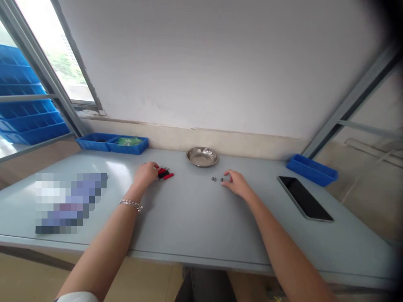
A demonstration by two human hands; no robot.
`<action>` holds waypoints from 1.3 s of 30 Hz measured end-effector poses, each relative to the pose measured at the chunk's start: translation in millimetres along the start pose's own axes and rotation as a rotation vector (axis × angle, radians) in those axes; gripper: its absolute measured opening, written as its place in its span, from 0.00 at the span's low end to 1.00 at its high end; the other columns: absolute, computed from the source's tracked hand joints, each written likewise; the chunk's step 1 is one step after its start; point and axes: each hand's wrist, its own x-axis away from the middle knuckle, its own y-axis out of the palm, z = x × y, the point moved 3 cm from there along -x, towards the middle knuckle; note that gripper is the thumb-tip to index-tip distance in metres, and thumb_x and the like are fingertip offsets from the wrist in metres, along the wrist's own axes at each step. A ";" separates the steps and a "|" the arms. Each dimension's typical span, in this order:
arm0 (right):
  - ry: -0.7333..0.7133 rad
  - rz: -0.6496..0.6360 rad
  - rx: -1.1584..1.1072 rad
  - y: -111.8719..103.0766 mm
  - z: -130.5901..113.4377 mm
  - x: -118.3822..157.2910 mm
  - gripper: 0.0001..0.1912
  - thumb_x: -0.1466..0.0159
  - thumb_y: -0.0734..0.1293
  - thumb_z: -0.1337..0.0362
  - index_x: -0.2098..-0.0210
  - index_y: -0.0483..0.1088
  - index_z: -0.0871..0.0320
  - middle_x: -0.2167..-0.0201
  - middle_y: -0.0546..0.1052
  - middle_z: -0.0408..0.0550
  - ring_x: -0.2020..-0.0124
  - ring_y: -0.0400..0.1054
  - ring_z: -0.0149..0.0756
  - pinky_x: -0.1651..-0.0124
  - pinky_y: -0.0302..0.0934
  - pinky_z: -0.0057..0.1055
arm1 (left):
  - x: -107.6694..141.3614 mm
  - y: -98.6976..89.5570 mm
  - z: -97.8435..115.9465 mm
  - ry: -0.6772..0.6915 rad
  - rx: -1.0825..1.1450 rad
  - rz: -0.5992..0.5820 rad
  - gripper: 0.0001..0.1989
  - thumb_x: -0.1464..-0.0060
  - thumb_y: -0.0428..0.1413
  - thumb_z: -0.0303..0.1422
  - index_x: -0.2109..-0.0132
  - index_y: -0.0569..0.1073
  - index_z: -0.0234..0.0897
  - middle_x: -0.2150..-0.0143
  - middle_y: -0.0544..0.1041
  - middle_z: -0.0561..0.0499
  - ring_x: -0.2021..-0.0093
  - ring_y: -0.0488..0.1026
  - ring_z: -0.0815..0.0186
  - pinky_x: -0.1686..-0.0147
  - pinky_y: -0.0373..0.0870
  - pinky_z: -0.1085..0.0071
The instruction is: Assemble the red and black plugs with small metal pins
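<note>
My left hand (147, 173) lies at the left end of a small bunch of red and black sticks (163, 173), its curled fingers closed around that end. One red stick (168, 176) sticks out toward the right. The thumb of that hand is mostly hidden. Just right of the middle, my right hand (236, 183) has thumb and forefinger apart, with a tiny dark grey piece (221, 179) on the table between their tips. Two similar grey pieces (213, 179) lie close together to its left. A round shiny metal dish (202, 157) stands behind, between the hands.
Two blue bins (127, 144) stand at the back left, one with a green packet inside. Toward the right are a black-screened phone or tablet (304, 199) and another blue bin (311, 169). A pixelated flat object (72, 203) lies left. Metal frame posts flank the grey table (201, 226).
</note>
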 end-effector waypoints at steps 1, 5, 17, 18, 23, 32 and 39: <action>-0.006 -0.005 -0.009 -0.4 -0.9 0.4 0.15 0.47 0.65 0.62 0.61 0.66 0.60 0.72 0.68 0.46 0.69 0.62 0.32 0.66 0.55 0.26 | 0.2 -0.4 0.5 0.006 -0.006 0.006 0.15 0.51 0.47 0.38 0.59 0.71 0.37 0.61 0.73 0.42 0.60 0.69 0.56 0.67 0.65 0.66; -0.035 -0.013 -0.034 0.1 -3.2 0.9 0.13 0.47 0.65 0.63 0.62 0.67 0.59 0.72 0.67 0.45 0.68 0.62 0.32 0.65 0.55 0.26 | 1.8 -2.4 3.1 -0.005 -0.030 0.001 0.16 0.51 0.47 0.39 0.59 0.72 0.37 0.59 0.73 0.42 0.59 0.68 0.57 0.69 0.64 0.69; -0.076 0.009 -0.051 1.6 -12.9 2.8 0.06 0.46 0.64 0.67 0.68 0.70 0.59 0.73 0.70 0.46 0.71 0.63 0.31 0.65 0.56 0.26 | 19.9 -4.5 42.6 0.484 -0.084 -0.167 0.10 0.57 0.53 0.38 0.67 0.73 0.40 0.69 0.74 0.50 0.66 0.68 0.63 0.67 0.63 0.73; -0.079 0.014 -0.055 2.2 -12.8 2.7 0.06 0.46 0.63 0.67 0.69 0.70 0.59 0.73 0.70 0.46 0.71 0.63 0.31 0.65 0.56 0.26 | 20.8 -1.9 44.1 0.493 -0.098 -0.188 0.10 0.58 0.53 0.38 0.67 0.73 0.40 0.70 0.74 0.50 0.66 0.68 0.64 0.68 0.62 0.73; -0.089 0.040 -0.053 5.6 -10.7 1.0 0.05 0.46 0.63 0.68 0.71 0.70 0.59 0.74 0.72 0.47 0.71 0.64 0.31 0.65 0.57 0.27 | 22.5 5.7 45.5 0.490 -0.127 -0.236 0.06 0.58 0.52 0.33 0.70 0.72 0.40 0.72 0.72 0.50 0.66 0.68 0.64 0.69 0.61 0.73; -0.073 0.052 -0.074 4.8 -8.6 -0.2 0.04 0.46 0.63 0.68 0.72 0.70 0.58 0.75 0.72 0.46 0.72 0.64 0.31 0.66 0.57 0.27 | 16.8 2.0 31.9 0.330 -0.167 -0.089 0.08 0.59 0.52 0.35 0.68 0.69 0.41 0.65 0.71 0.50 0.65 0.68 0.62 0.73 0.60 0.73; -0.063 0.058 -0.086 1.9 -10.7 0.9 0.04 0.46 0.63 0.68 0.72 0.69 0.59 0.75 0.71 0.47 0.72 0.64 0.31 0.67 0.57 0.27 | 21.1 -1.1 37.3 0.266 -0.188 -0.101 0.07 0.58 0.51 0.35 0.67 0.69 0.42 0.65 0.71 0.49 0.66 0.68 0.61 0.75 0.59 0.72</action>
